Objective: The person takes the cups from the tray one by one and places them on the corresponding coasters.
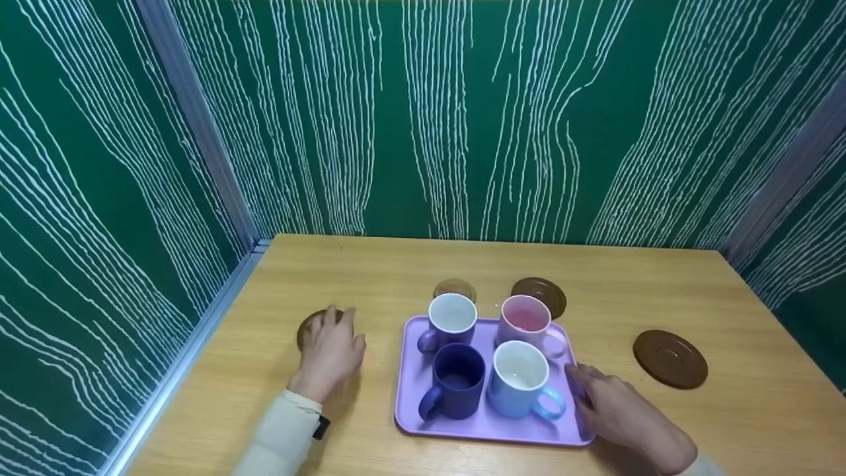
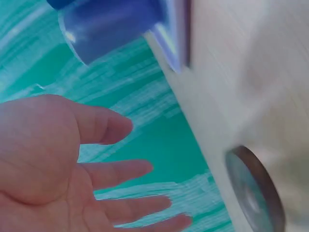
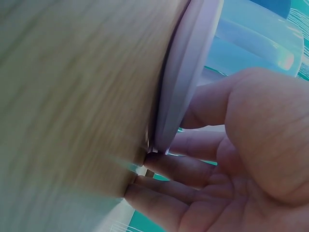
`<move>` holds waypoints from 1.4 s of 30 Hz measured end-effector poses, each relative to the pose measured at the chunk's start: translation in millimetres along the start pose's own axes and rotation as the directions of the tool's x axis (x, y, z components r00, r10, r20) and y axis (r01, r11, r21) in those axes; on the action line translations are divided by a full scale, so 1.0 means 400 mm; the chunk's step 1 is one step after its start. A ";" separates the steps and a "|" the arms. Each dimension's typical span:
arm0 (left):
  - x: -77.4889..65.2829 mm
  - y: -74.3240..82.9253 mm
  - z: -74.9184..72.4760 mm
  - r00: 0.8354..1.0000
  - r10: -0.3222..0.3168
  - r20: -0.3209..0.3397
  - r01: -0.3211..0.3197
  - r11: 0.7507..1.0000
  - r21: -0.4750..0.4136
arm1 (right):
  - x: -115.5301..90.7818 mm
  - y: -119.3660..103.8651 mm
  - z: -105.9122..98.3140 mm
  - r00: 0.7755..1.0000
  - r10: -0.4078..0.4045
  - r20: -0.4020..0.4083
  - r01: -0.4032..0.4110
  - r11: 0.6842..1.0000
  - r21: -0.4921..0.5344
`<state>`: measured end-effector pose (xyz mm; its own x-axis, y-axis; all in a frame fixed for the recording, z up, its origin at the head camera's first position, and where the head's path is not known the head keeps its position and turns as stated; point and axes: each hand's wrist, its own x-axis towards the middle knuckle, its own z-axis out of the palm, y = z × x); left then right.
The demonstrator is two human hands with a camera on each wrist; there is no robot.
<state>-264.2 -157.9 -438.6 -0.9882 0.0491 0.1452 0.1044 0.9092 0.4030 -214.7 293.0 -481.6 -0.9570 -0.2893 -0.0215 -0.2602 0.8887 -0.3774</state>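
A purple tray (image 1: 502, 435) lies on the table with a white-and-purple mug (image 1: 453, 314), a pink mug (image 1: 525, 317), a dark blue mug (image 1: 457, 380) and a light blue mug (image 1: 519, 380) on it. My right hand (image 1: 621, 410) holds the tray's right edge, its thumb over the rim (image 3: 193, 67) and other fingertips at the edge and tabletop. On the left, my left hand (image 1: 330, 354) reaches over a brown round coaster (image 1: 310, 325) and hides part of it. The left wrist view shows the fingers spread, apart from the coaster (image 2: 253, 193).
Behind the tray are a light wooden coaster (image 1: 456, 286) and a brown disc (image 1: 542, 294), both partly hidden by mugs. A larger brown disc (image 1: 670, 359) lies to the right. Green patterned panels (image 1: 496, 132) stand beyond the wooden table (image 1: 370, 264).
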 end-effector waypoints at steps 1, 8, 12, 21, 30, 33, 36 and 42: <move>0.005 -0.009 0.004 1.000 -0.016 0.006 0.016 1.000 0.014 | -0.001 0.001 0.001 1.000 -0.013 -0.012 0.013 1.000 -0.009; 0.036 -0.062 0.044 0.996 -0.089 0.027 0.088 0.995 0.038 | -0.002 0.002 0.003 0.995 -0.074 -0.068 0.071 0.996 -0.053; 0.047 -0.085 0.063 0.992 -0.114 0.057 0.112 0.993 0.036 | 0.000 0.001 0.002 0.998 -0.044 -0.049 0.043 0.999 -0.031; 0.068 -0.107 0.067 0.984 -0.136 0.111 0.133 0.991 0.029 | 0.004 0.001 0.002 0.999 0.032 0.024 -0.033 0.999 0.025; 0.072 -0.113 0.066 0.979 -0.138 0.148 0.131 0.990 0.055 | -0.003 0.003 0.007 1.000 0.010 0.007 -0.010 1.000 0.015; 0.072 -0.113 0.062 0.974 -0.143 0.178 0.137 0.989 0.048 | -0.005 0.005 0.009 0.999 -0.040 -0.033 0.040 0.999 -0.017; 0.072 -0.112 0.055 0.968 -0.145 0.207 0.140 0.989 0.037 | -0.007 0.007 0.010 0.996 -0.065 -0.053 0.063 0.997 -0.042; 0.077 -0.106 0.045 0.961 -0.150 0.234 0.148 0.989 0.027 | -0.006 0.005 0.010 0.997 -0.058 -0.047 0.055 0.997 -0.049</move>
<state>-301.0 -187.6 -467.5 -0.9912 0.0076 -0.1321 -0.0456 0.9175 0.3950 -212.5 294.1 -486.1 -0.9453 -0.3232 0.0435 -0.3188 0.8877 -0.3322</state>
